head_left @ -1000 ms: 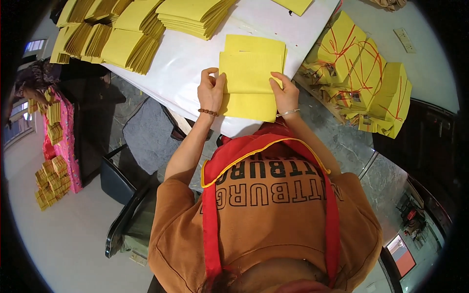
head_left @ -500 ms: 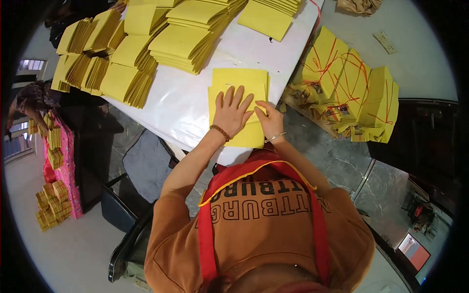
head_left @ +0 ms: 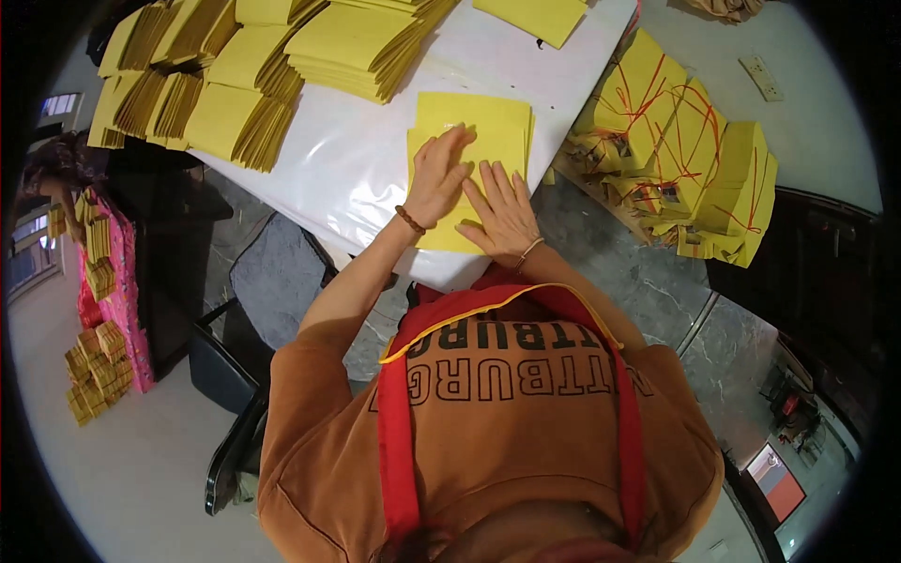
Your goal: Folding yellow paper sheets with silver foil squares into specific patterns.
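Brown sweatshirt, red apron straps, beaded bracelet

I see a small stack of paper sheets lying near the front edge of the table, with the left hand flat on its left part and the right hand flat on its near right part, the two just beside each other. Behind and to the left of it, rows of stacked sheets lie on the table, and one more sheet pile lies at the far edge. To the right, off the table, tied bundles sit on the floor, and a chair stands to the left, before the table.
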